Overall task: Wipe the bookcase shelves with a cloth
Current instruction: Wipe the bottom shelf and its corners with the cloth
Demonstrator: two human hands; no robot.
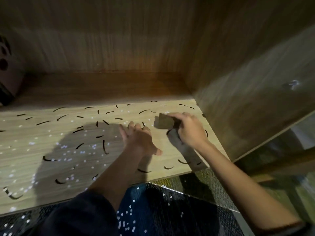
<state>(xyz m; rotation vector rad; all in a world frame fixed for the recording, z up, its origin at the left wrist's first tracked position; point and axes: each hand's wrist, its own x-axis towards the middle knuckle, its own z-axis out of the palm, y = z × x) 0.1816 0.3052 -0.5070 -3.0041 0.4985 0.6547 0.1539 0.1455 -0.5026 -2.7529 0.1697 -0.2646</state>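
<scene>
A light wood-grain bookcase shelf (51, 150) fills the view, walled by a darker brown wooden back panel (110, 48) and a wooden right side panel (247, 91). The right hand (189, 132) is near the shelf's right edge, about midway between front and back, with its fingers curled round a grey-brown cloth (164, 122). 1 bunched end sticks out to the left of the fist, and a long strip trails from under the hand to the front edge near the front right corner. The picture is blurred there, so I cannot tell whether the bunched end touches the board. The left hand (139, 140) is just beside the cloth on its left, palm down over the board. Its fingers are relaxed and reach toward the back, the thumb is spread to the right, and it holds nothing. A dark sleeve (81, 215) covers that forearm at the front edge. Many short dark curved slivers (104, 147) and small white specks (64, 147) are scattered across the shelf from the left edge to the right. A dark boxy object with round holes (6, 68) stands at the back left corner, cut by the frame. Below the front edge lies dark blue fabric (153, 210) dotted with similar white specks
</scene>
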